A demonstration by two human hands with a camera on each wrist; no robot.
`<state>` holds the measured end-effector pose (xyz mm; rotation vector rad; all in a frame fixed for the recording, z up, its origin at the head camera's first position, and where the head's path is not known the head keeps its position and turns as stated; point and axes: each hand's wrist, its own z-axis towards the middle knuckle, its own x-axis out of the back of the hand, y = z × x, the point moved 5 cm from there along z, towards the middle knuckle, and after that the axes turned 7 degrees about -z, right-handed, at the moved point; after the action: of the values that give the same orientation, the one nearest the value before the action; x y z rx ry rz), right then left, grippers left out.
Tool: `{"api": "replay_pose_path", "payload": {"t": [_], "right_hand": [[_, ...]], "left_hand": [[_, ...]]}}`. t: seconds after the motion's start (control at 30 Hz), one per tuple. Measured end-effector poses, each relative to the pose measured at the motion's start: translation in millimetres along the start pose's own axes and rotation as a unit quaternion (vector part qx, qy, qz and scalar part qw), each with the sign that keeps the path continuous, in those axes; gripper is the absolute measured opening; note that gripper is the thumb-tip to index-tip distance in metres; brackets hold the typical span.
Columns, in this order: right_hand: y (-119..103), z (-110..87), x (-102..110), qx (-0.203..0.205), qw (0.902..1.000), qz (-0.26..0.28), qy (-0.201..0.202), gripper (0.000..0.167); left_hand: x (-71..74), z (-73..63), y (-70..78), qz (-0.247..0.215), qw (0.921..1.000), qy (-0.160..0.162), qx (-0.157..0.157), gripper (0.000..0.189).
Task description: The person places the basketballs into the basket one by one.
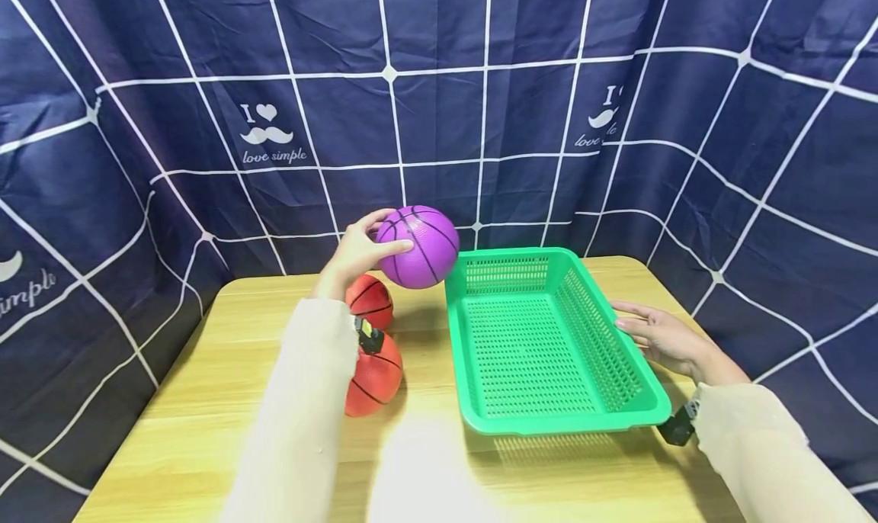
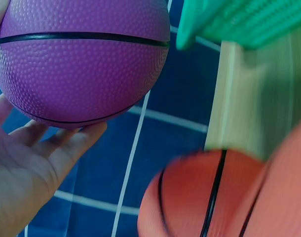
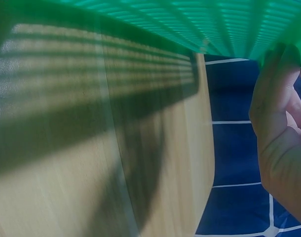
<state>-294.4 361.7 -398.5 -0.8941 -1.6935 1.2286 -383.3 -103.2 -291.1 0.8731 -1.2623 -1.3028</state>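
A purple ball with black basketball lines (image 1: pixel 420 250) is held up in my left hand (image 1: pixel 353 252), with the thumb on its near side. It hangs above the table, close to the far left corner of a green plastic basket (image 1: pixel 456 355). In the left wrist view, fingers curve around the underside of the purple ball (image 2: pixel 86 79). My right hand (image 1: pixel 668 340) grips the right rim of the basket. In the right wrist view the fingers (image 3: pixel 279 81) lie against the basket's slatted outer side (image 3: pixel 200 22). No ball shows inside the basket.
Two orange-red balls with black lines, a farther one (image 1: pixel 370 302) and a nearer one (image 1: pixel 376 377), sit on the wooden table (image 1: pixel 199 401), partly hidden by my left sleeve. A dark blue curtain with white lines (image 1: pixel 439 119) surrounds the table's back and sides.
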Motion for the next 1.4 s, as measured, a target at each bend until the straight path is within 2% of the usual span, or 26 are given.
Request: {"api": "replay_pose_path", "payload": {"t": [0.23, 0.43, 0.73, 0.97, 1.2, 1.4], "right_hand": [[-1, -0.9, -2, -0.003, 0.9998, 0.020, 0.004, 0.057], [-2, 0.2, -2, -0.014, 0.9998, -0.007, 0.008, 0.065], [-1, 0.9, -3, -0.008, 0.9999, 0.002, 0.007, 0.064], [-3, 0.1, -4, -0.003, 0.9998, 0.019, 0.007, 0.058], [-3, -3.0, -2, -0.002, 0.9996, 0.026, 0.011, 0.057], [2, -2.3, -2, -0.007, 0.9998, -0.005, 0.020, 0.063]], "left_hand": [[-44.1, 13.0, 1.0, -0.024, 0.9997, 0.004, -0.009, 0.071], [-81.3, 21.8, -6.7, 0.002, 0.9996, 0.020, -0.018, 0.072], [-138.0, 23.6, -16.6, 0.039, 0.9991, 0.018, 0.005, 0.077], [-165.0, 22.4, -24.9, 0.031, 0.9988, 0.027, 0.027, 0.079], [-189.9, 20.1, -31.5, 0.066, 0.9952, 0.059, 0.041, 0.081], [-200.1, 20.1, -38.5, 0.073, 0.9933, 0.073, 0.052, 0.081]]}}
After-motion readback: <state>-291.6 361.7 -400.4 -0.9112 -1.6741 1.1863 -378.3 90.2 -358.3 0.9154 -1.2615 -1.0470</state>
